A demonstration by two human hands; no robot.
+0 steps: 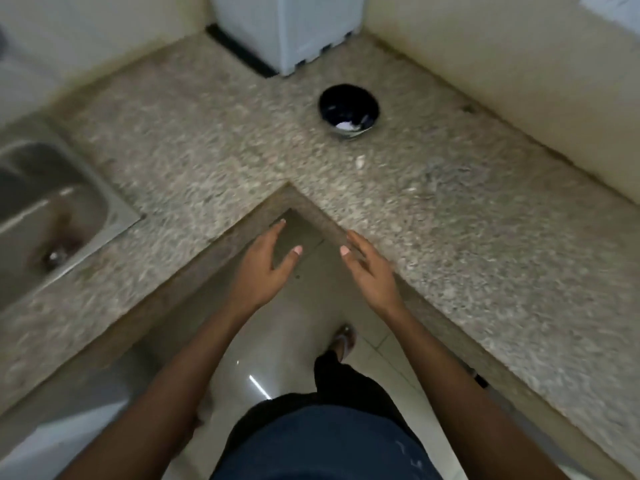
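I read this as a home kitchen. An L-shaped countertop of speckled beige-grey stone point(207, 161) wraps round the corner in my view, and a stainless steel sink basin with a round drain point(45, 209) is set into its left run. A white boxy appliance point(287, 29) sits in the far corner against cream painted walls point(485, 64). A small dark round bowl point(346, 102) stands near it (something white inside, too blurred to name). The floor is glossy pale tile point(263, 358).
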